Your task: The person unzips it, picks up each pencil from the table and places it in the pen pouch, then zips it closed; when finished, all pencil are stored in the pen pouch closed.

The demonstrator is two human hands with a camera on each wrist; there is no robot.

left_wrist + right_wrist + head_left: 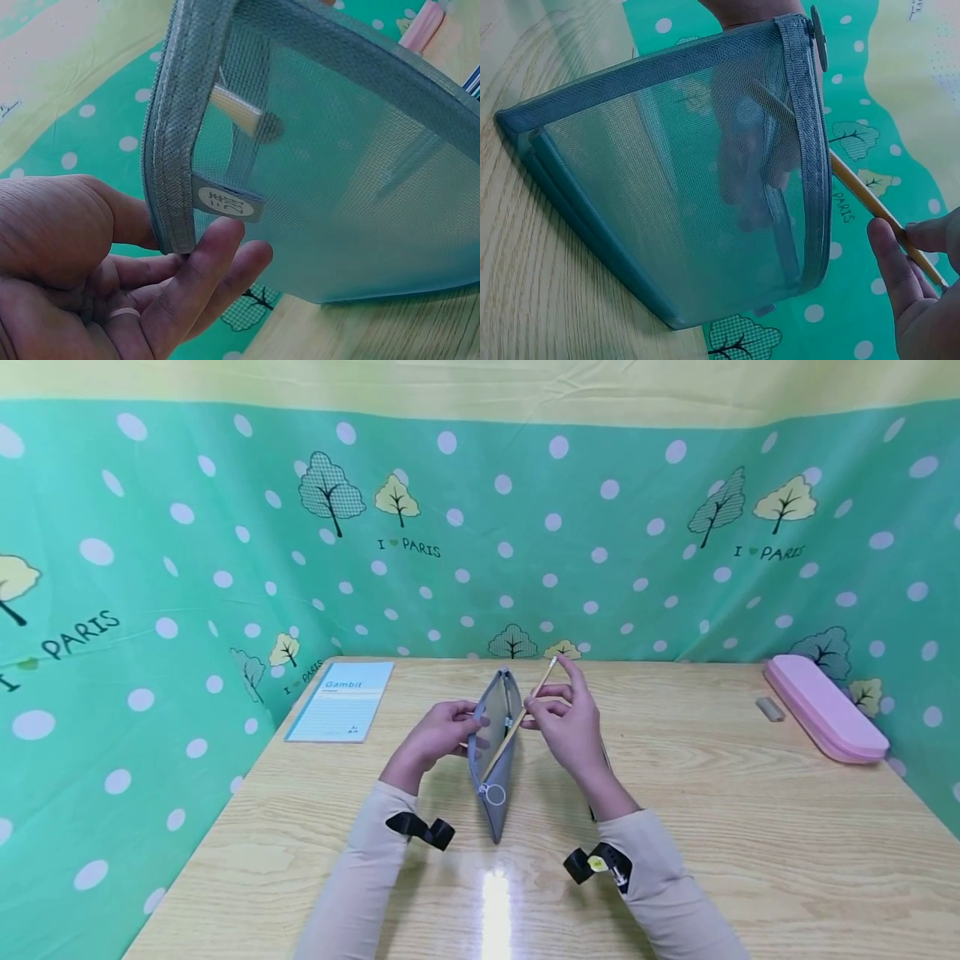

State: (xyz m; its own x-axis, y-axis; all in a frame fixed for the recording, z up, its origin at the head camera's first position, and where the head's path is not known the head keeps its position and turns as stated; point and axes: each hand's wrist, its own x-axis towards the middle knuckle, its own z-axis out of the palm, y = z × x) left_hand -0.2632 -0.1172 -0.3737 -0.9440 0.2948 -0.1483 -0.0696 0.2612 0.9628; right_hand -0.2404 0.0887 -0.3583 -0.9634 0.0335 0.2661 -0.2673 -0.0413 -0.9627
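A grey-blue mesh zip pouch (pixel 495 820) stands upright on the table with its zipper undone and its mouth facing up. My left hand (pixel 442 731) holds the pouch's rim between thumb and fingers, close to a small label tab (pixel 227 202). In my right hand (pixel 566 718), thumb and fingers pinch a yellow wooden pencil (pixel 855 185) near its eraser end. The pencil slants down through the pouch mouth, its lower part showing through the mesh in the right wrist view. A round zipper pull (pixel 495 795) hangs at the near end.
To the left lies a light-blue notebook (pixel 341 702). A pink pencil case (pixel 825 706) and a small grey eraser (pixel 770 708) lie at the right. A thin dark object (pixel 606 754) is partly hidden behind the right wrist. Patterned green cloth (pixel 480 568) hangs behind the table.
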